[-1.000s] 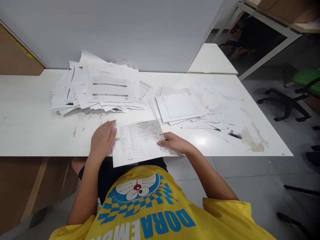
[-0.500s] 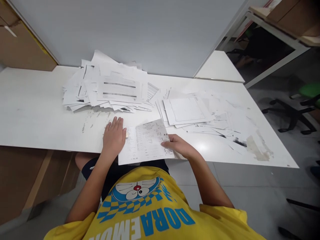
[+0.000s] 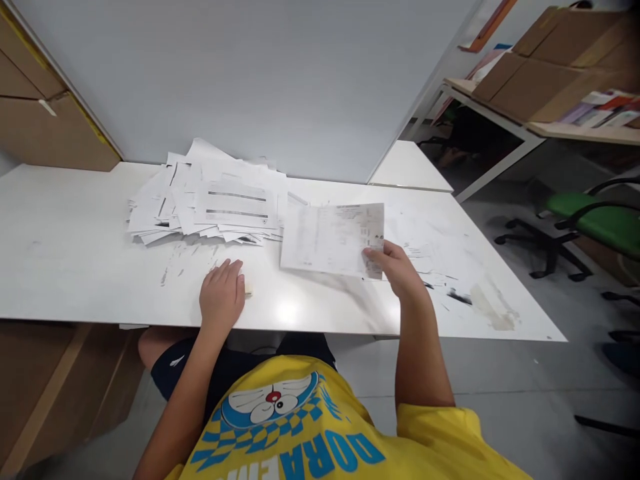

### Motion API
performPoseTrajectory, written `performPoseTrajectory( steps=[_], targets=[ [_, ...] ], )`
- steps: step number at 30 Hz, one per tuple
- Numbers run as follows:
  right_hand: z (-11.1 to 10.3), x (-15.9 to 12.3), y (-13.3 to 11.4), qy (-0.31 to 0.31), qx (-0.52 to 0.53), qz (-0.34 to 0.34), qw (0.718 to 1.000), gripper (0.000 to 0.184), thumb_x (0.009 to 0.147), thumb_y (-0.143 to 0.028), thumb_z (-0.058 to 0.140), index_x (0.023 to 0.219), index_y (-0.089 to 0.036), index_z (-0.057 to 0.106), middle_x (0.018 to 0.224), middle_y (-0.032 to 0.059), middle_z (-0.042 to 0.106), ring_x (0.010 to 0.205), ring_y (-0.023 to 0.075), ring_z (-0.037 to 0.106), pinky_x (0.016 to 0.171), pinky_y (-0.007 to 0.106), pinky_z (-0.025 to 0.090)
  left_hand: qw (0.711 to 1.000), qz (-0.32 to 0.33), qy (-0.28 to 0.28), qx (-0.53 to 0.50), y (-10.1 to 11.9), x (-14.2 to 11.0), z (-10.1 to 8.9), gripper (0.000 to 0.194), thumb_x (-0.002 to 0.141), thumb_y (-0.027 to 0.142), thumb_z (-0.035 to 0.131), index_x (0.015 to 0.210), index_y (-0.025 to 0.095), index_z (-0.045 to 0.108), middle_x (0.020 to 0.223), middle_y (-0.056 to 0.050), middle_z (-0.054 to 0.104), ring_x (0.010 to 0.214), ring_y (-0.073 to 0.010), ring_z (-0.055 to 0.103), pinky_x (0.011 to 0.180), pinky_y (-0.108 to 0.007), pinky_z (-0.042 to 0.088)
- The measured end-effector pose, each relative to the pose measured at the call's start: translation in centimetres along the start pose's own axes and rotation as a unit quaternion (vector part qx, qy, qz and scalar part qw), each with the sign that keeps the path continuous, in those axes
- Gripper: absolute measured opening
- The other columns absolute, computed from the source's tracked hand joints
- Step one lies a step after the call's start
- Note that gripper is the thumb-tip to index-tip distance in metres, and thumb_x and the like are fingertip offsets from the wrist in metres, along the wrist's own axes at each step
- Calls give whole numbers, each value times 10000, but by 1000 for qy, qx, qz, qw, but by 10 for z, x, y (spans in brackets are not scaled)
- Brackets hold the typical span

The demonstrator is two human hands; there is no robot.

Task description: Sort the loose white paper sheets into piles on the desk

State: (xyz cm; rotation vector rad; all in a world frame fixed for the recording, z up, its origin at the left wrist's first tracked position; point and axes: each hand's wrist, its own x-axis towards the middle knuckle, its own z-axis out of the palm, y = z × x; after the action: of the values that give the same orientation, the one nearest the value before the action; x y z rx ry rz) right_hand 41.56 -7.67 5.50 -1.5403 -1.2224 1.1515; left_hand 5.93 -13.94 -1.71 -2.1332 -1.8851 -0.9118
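Note:
My right hand (image 3: pixel 400 267) pinches a printed sheet of paper (image 3: pixel 330 240) by its lower right corner, thumb on top. The sheet is raised off the white table, slightly blurred, and covers much of the right-hand paper stack. My left hand (image 3: pixel 223 293) lies palm down on the table near its front edge, fingers stretched out. Beside its thumb a small pale yellow block (image 3: pixel 249 291) shows; part of it may be hidden under the hand. Farther back is a large untidy pile of papers (image 3: pixel 235 200).
The white table (image 3: pixel 75 267) ends in an edge just before my body. A grey panel (image 3: pixel 250 80) rises behind it. Cardboard boxes (image 3: pixel 55 127) stand at the left. On the right are a green chair (image 3: pixel 595 220) and another desk with boxes (image 3: pixel 550 73).
My right hand has lifted the printed sheet away from the front edge, forward and right, over the right-hand stack. My left hand stays beside the small block. The camera view has shifted.

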Motion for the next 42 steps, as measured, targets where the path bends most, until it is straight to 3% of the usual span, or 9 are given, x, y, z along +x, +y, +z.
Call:
performPoseTrajectory(
  steps=[7, 11, 13, 19, 24, 28, 32, 36, 42],
  targets=[
    [-42, 57, 21, 105, -132, -21, 985, 526, 768, -380, 609, 1250, -177, 669, 1122, 132, 761, 1034, 326, 714, 937, 490, 563, 1000, 6, 7, 1, -1, -1, 3, 477, 1054, 316, 319, 1126, 132, 753, 1138, -125, 791, 1256, -287, 677, 1109, -451, 448],
    [-30, 75, 11, 177, -357, -26, 917, 758, 854, -339, 556, 1536, -42, 414, 1453, 297, 562, 1366, 449, 528, 1109, 627, 431, 1000, 7, 5, 5, -2, 0, 2, 487, 1051, 303, 312, 1078, 125, 764, 1083, -121, 802, 1209, -285, 701, 1093, -451, 459],
    [-5, 79, -3, 126, -395, -87, 906, 736, 889, -336, 535, 1545, -31, 398, 1533, 303, 488, 1459, 448, 434, 1168, 628, 377, 1000, 8, 3, 6, -2, 0, 1, 482, 1046, 298, 314, 1077, 128, 765, 1074, -120, 803, 1174, -282, 716, 1075, -452, 471],
    [109, 104, -58, -175, -415, -268, 852, 714, 951, -430, 541, 1585, -147, 375, 1641, 172, 421, 1500, 366, 406, 1199, 544, 387, 1000, -7, -12, 5, -3, 3, 1, 472, 1031, 304, 329, 1070, 140, 770, 1056, -122, 804, 1111, -284, 733, 1031, -467, 493],
    [195, 172, -82, -223, -405, -243, 853, 883, 879, -492, 661, 1597, -134, 292, 1703, 190, 288, 1575, 382, 242, 1250, 553, 290, 999, -21, -35, 7, 0, 6, -1, 479, 1022, 318, 329, 1073, 144, 773, 1072, -124, 801, 1052, -280, 743, 965, -454, 512],
    [230, 211, -76, -222, -414, -164, 867, 951, 796, -600, 708, 1521, -92, 360, 1680, 253, 248, 1557, 419, 229, 1231, 563, 308, 998, -35, -41, 15, 3, 6, -5, 482, 1021, 320, 322, 1082, 154, 770, 1067, -114, 803, 1030, -274, 744, 940, -441, 509],
    [232, 219, -68, -195, -369, -153, 896, 819, 728, -546, 774, 1359, -116, 480, 1586, 243, 355, 1476, 410, 331, 1175, 521, 380, 998, -40, -53, 20, 5, 6, -7, 485, 1017, 318, 315, 1075, 157, 769, 1057, -104, 804, 1008, -275, 742, 918, -440, 506],
    [219, 211, -65, -154, -308, -193, 919, 450, 776, -278, 690, 1181, -160, 533, 1368, 167, 547, 1257, 314, 506, 1059, 455, 461, 998, -37, -44, 17, 4, 7, -6, 477, 1012, 322, 319, 1070, 168, 768, 1063, -106, 803, 997, -278, 739, 915, -442, 503],
    [169, 179, -78, -115, -164, -312, 929, 122, 846, -227, 571, 956, -240, 522, 986, 27, 625, 969, 214, 562, 952, 384, 500, 999, -34, -29, -7, 1, 4, -3, 460, 1017, 327, 330, 1078, 168, 757, 1056, -132, 792, 1019, -293, 729, 929, -456, 507]
  ],
)
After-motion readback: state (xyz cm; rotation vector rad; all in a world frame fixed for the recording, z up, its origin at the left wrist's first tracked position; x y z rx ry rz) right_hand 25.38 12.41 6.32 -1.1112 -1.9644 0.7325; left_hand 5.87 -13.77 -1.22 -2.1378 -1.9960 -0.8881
